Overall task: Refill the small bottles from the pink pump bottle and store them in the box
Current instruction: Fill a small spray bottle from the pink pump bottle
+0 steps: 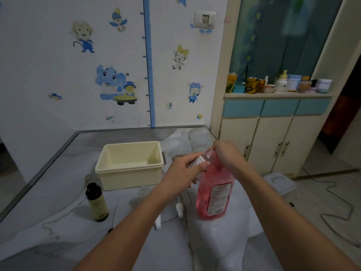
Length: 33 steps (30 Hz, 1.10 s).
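The left hand grips a small clear bottle, tilted with its mouth toward the pump at its 2 o'clock. The right hand curls over the pump head of the pink pump bottle. The cream box sits open at 9 o'clock of the hands, and a dark bottle stands at 7 o'clock.

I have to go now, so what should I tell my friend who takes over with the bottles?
Left hand holds a small clear bottle tilted at the top of the pink pump bottle.
Right hand is on the pink bottle's pump head.
The cream box stands behind, with nothing visible in it.
A dark bottle, another small clear bottle and two white spray tops wait on the table.
Done: no bottle stored yet.
Left: fill, cap, and put the small bottles in the box.
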### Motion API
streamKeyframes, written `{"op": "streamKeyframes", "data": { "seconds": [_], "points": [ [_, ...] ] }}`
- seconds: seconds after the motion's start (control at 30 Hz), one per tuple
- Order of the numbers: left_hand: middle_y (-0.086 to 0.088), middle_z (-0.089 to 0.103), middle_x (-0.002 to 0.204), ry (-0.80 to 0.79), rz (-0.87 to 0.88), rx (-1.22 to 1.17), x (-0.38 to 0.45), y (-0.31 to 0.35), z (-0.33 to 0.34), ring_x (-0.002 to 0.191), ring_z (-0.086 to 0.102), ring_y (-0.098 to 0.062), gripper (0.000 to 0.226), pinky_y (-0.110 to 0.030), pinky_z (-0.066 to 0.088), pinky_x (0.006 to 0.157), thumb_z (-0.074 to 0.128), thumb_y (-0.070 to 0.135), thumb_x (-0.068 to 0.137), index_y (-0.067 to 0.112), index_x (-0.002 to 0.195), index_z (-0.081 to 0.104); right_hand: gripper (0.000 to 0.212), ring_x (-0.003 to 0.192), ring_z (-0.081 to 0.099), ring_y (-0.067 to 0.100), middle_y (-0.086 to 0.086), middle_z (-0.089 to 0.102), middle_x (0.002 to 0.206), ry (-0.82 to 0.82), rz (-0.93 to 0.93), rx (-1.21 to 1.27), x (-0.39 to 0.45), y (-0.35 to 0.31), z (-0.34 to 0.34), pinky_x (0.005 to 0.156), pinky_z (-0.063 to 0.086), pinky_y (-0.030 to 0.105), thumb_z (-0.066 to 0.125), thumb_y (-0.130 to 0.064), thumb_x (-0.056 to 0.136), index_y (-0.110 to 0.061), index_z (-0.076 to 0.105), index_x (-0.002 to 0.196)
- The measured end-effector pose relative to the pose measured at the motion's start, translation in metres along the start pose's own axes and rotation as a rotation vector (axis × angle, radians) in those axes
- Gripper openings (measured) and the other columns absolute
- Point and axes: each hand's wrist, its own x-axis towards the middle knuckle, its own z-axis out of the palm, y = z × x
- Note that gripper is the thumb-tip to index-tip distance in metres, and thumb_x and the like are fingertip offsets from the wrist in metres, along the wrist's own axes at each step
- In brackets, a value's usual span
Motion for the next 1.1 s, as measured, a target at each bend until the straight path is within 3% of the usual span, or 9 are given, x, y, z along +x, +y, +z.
{"op": "streamKeyframes", "data": {
  "seconds": [0.1, 0.23, 0.33, 0.43, 0.53, 0.73, 0.83, 1.0, 1.1],
  "points": [
    [-0.004, 0.071, 0.084, 0.002, 0.002, -0.011, 0.002, 0.002, 0.000, 0.048, 0.056, -0.008, 0.029, -0.027, 0.046, 0.045, 0.065, 0.029, 0.089, 0.024, 0.118, 0.066, 0.013, 0.079, 0.067, 0.016, 0.006, 0.066, 0.088, -0.042, 0.063, 0.244, -0.003, -0.002, -0.006, 0.061, 0.045, 0.022, 0.058, -0.021, 0.088, -0.010, 0.061, 0.093],
    [0.003, 0.071, 0.080, -0.002, -0.009, -0.040, 0.004, 0.007, -0.002, 0.049, 0.059, -0.008, 0.033, -0.033, 0.049, 0.050, 0.066, 0.030, 0.089, 0.022, 0.121, 0.065, 0.035, 0.026, 0.045, -0.004, -0.002, 0.049, 0.060, -0.131, 0.092, 0.549, -0.006, 0.002, -0.017, 0.030, 0.034, 0.006, 0.038, -0.015, 0.094, -0.016, 0.054, 0.063],
    [0.004, 0.071, 0.080, -0.009, -0.009, -0.036, 0.004, 0.008, -0.004, 0.050, 0.060, -0.010, 0.034, -0.034, 0.049, 0.051, 0.066, 0.030, 0.089, 0.023, 0.122, 0.065, 0.035, 0.038, 0.050, 0.000, -0.003, 0.050, 0.062, -0.143, 0.043, 0.424, -0.006, 0.001, -0.019, 0.041, 0.040, 0.014, 0.038, -0.016, 0.094, -0.017, 0.055, 0.064],
    [0.001, 0.070, 0.081, -0.014, -0.005, -0.026, 0.003, 0.006, -0.003, 0.051, 0.056, -0.010, 0.031, -0.029, 0.047, 0.048, 0.065, 0.028, 0.090, 0.023, 0.120, 0.066, 0.009, 0.078, 0.064, 0.019, 0.006, 0.066, 0.086, -0.058, 0.020, 0.117, -0.004, -0.001, -0.012, 0.065, 0.046, 0.027, 0.054, -0.014, 0.087, -0.010, 0.062, 0.086],
    [-0.004, 0.070, 0.084, -0.033, -0.001, -0.027, 0.001, 0.004, -0.002, 0.050, 0.054, -0.010, 0.029, -0.027, 0.044, 0.045, 0.065, 0.025, 0.091, 0.023, 0.119, 0.066, 0.027, 0.103, 0.062, 0.029, 0.012, 0.068, 0.108, 0.001, -0.033, -0.073, -0.007, -0.002, -0.004, 0.081, 0.047, 0.033, 0.064, -0.009, 0.081, -0.006, 0.061, 0.107],
    [0.002, 0.070, 0.081, -0.025, -0.019, -0.040, 0.003, 0.006, -0.004, 0.051, 0.056, -0.010, 0.033, -0.028, 0.046, 0.047, 0.066, 0.027, 0.089, 0.021, 0.122, 0.065, 0.006, 0.075, 0.057, 0.018, 0.002, 0.060, 0.082, -0.040, -0.020, 0.119, -0.008, -0.001, -0.014, 0.063, 0.042, 0.026, 0.055, -0.011, 0.088, -0.008, 0.060, 0.089],
    [0.003, 0.071, 0.079, -0.021, -0.013, -0.054, 0.006, 0.010, -0.005, 0.049, 0.059, -0.011, 0.033, -0.030, 0.047, 0.050, 0.066, 0.026, 0.090, 0.021, 0.122, 0.065, 0.035, 0.053, 0.043, 0.009, -0.002, 0.048, 0.062, -0.139, 0.022, 0.472, -0.010, 0.001, -0.023, 0.049, 0.035, 0.021, 0.036, -0.013, 0.095, -0.014, 0.054, 0.064],
    [0.003, 0.071, 0.080, -0.036, 0.005, -0.035, 0.004, 0.008, -0.006, 0.052, 0.059, -0.011, 0.028, -0.030, 0.047, 0.049, 0.064, 0.026, 0.090, 0.025, 0.118, 0.067, 0.037, 0.053, 0.045, 0.009, -0.002, 0.049, 0.063, -0.111, -0.005, 0.392, -0.012, -0.001, -0.018, 0.046, 0.039, 0.018, 0.036, -0.015, 0.096, -0.017, 0.052, 0.063],
    [-0.002, 0.070, 0.083, -0.047, 0.006, -0.041, 0.002, 0.004, -0.004, 0.052, 0.056, -0.012, 0.027, -0.028, 0.045, 0.046, 0.063, 0.025, 0.092, 0.021, 0.118, 0.066, 0.009, 0.083, 0.063, 0.023, 0.008, 0.066, 0.090, -0.032, 0.020, 0.139, -0.011, -0.002, -0.010, 0.060, 0.041, 0.025, 0.055, -0.014, 0.089, -0.008, 0.063, 0.091]
  ]
}}
